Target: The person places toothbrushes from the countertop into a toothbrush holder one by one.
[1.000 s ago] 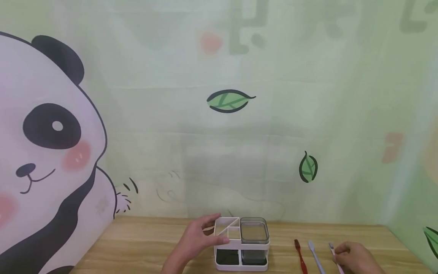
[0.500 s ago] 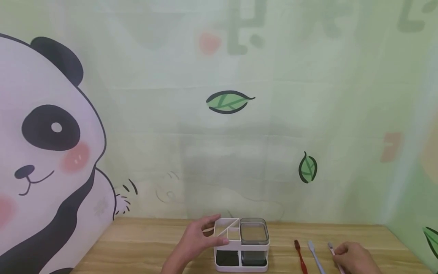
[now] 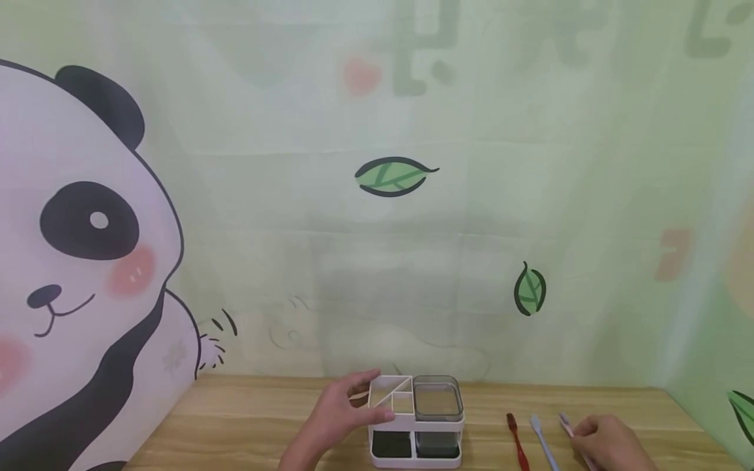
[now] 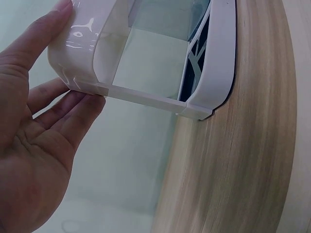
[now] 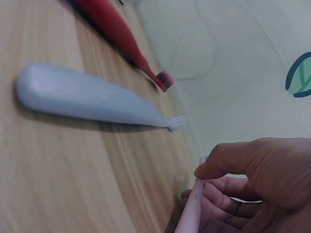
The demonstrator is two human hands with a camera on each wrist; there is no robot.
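Note:
My left hand (image 3: 338,412) grips the left side of a white toothbrush holder (image 3: 415,424), thumb at the front and fingers behind. The holder has divided slots at upper left and a clear grey cup (image 3: 437,396) at upper right. In the left wrist view the thumb and fingers hold the upper rim of the holder (image 4: 141,99). At the right, my right hand (image 3: 609,441) pinches a pale pink toothbrush (image 3: 565,424) between thumb and fingers. The right wrist view shows the thumb on the pink toothbrush's (image 5: 190,211) handle; its head is mostly hidden by the thumb.
A blue toothbrush (image 3: 543,441) and a red toothbrush (image 3: 516,439) lie side by side on the wooden table (image 3: 247,425), between the holder and my right hand. Behind the table hangs a green backdrop (image 3: 265,196) printed with a panda and leaves.
The pink toothbrush's head has shifted slightly to the left and up in my right hand's fingers. My left hand and the toothbrush holder have stayed in place.

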